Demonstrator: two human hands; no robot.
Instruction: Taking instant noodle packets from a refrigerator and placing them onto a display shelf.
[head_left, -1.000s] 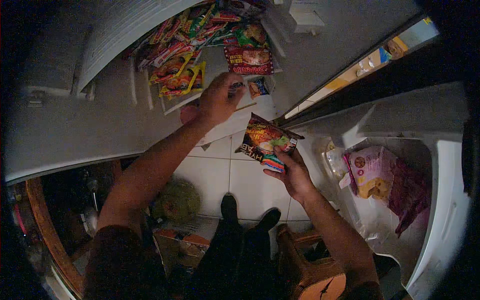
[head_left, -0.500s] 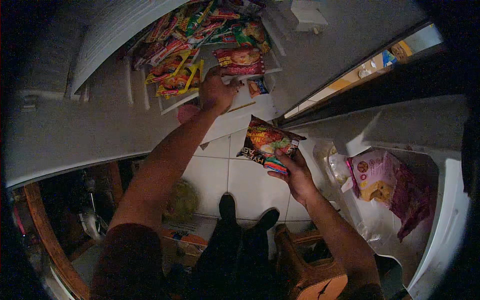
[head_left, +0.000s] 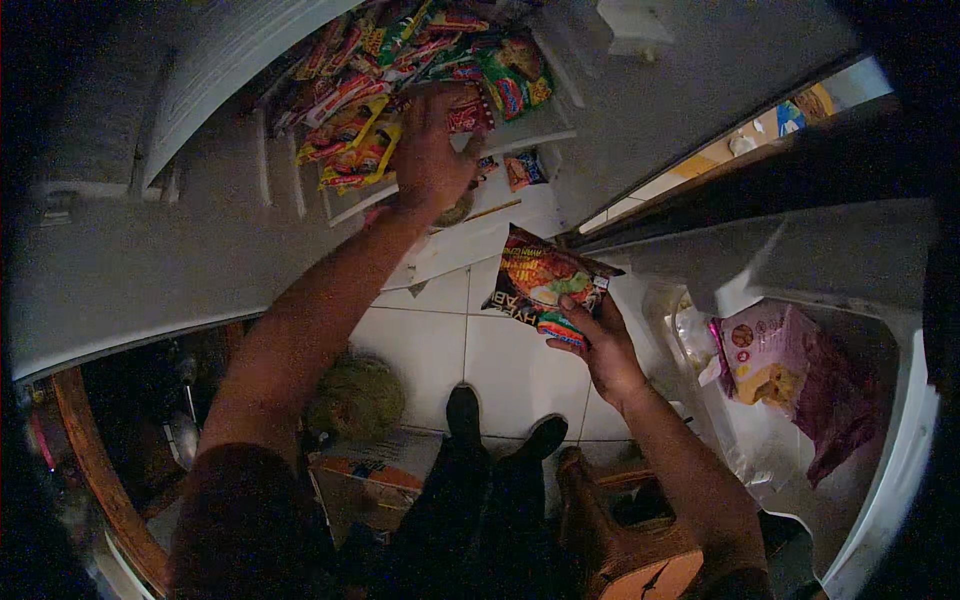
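Note:
My left hand reaches into a white drawer full of instant noodle packets. Its fingers lie over a red noodle packet and hide part of it; the thumb stands apart. Beside that hand are yellow packets, and a large green packet lies farther right. My right hand is closed on a black noodle packet with a picture of noodles and an egg, held in front of the drawer, thumb on its front.
An open fridge door at the right holds a pink and purple bag in its shelf. A brown wooden stool stands by my right leg. A green round thing and a box sit on the floor at left.
My left hand has moved farther into the drawer, and the red packet has shifted left and back, uncovering more of the green packet. My right hand still holds the black packet.

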